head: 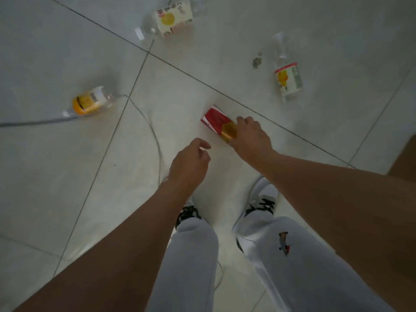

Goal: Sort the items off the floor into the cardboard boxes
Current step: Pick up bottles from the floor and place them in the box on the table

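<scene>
One red-and-gold carton (219,123), lying flat, gripped by right hand (252,135).

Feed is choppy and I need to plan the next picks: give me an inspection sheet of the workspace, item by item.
Surface: pale tiled floor with dark grout lines.
Job's things: red carton lying on the floor; three clear bottles lying down: left bottle, far bottle, right bottle. No cardboard boxes in view.
Clutter: small grey scrap beside the right bottle.
Hands: right hand grips the carton's gold end; left hand hovers empty, fingers loosely curled.
Cables: thin cable curving across the floor, near the left bottle and the feet.
Surroundings: person's grey trousers and white shoes.
</scene>
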Demonstrator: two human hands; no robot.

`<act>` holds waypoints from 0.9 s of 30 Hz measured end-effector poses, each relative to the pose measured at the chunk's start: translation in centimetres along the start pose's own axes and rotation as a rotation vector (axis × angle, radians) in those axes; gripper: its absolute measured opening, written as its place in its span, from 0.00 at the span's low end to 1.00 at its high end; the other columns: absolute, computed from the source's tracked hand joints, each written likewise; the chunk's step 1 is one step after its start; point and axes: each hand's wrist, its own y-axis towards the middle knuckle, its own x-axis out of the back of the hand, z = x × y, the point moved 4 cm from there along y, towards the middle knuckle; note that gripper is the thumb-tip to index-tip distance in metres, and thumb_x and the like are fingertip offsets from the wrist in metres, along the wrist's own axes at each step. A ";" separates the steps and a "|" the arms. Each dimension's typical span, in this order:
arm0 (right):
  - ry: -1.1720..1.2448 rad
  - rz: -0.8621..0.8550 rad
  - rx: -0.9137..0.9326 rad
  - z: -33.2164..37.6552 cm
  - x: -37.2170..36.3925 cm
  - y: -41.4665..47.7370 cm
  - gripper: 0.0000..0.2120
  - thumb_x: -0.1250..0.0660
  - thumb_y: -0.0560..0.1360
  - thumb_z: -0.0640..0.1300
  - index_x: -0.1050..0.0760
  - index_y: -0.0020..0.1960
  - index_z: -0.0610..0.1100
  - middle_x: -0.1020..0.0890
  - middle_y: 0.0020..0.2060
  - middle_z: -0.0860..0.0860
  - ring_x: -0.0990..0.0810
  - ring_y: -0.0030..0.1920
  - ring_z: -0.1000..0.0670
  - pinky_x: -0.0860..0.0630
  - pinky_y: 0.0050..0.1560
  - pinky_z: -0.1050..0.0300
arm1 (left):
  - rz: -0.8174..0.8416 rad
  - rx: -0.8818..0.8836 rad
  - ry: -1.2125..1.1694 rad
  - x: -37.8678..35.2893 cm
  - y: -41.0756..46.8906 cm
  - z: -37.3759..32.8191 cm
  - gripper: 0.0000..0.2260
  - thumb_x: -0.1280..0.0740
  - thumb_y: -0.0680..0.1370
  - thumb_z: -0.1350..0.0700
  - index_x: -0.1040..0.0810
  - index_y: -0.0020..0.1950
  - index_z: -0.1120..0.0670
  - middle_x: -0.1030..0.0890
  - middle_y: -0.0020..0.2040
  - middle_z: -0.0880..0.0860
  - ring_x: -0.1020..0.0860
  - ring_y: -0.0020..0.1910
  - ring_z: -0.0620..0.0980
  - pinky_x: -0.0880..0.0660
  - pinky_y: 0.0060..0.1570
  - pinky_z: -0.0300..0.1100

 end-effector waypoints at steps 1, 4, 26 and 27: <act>-0.008 0.001 -0.005 0.0 -1.0 0.9 0.26 0.34 0.76 0.48 0.37 0.70 0.41 0.28 0.60 0.42 0.27 0.57 0.42 0.26 0.53 0.49 | 0.000 0.010 0.000 -0.5 0.6 0.9 0.10 0.43 0.80 0.55 0.26 0.56 0.46 0.19 0.45 0.46 0.20 0.43 0.46 0.24 0.40 0.43; -0.036 -0.005 0.002 0.2 -3.7 3.0 0.25 0.35 0.76 0.49 0.36 0.68 0.41 0.27 0.58 0.42 0.26 0.56 0.41 0.27 0.51 0.47 | 0.013 0.034 0.013 -1.8 1.8 3.5 0.10 0.43 0.79 0.57 0.26 0.56 0.46 0.19 0.44 0.44 0.21 0.42 0.44 0.26 0.39 0.40; 0.377 -0.294 -0.275 -6.9 27.0 -22.8 0.33 0.30 0.67 0.50 0.35 0.68 0.43 0.28 0.56 0.42 0.28 0.55 0.40 0.25 0.51 0.46 | 0.034 -0.157 0.138 7.6 -19.7 -25.0 0.10 0.41 0.80 0.58 0.25 0.59 0.51 0.18 0.50 0.52 0.20 0.49 0.52 0.24 0.50 0.44; 0.388 -0.348 -0.318 -7.8 30.8 -25.7 0.33 0.29 0.67 0.49 0.35 0.69 0.43 0.28 0.56 0.42 0.28 0.56 0.40 0.25 0.52 0.46 | 0.021 -0.195 0.172 8.2 -21.9 -28.6 0.11 0.41 0.79 0.58 0.25 0.60 0.52 0.18 0.52 0.54 0.21 0.51 0.54 0.24 0.53 0.47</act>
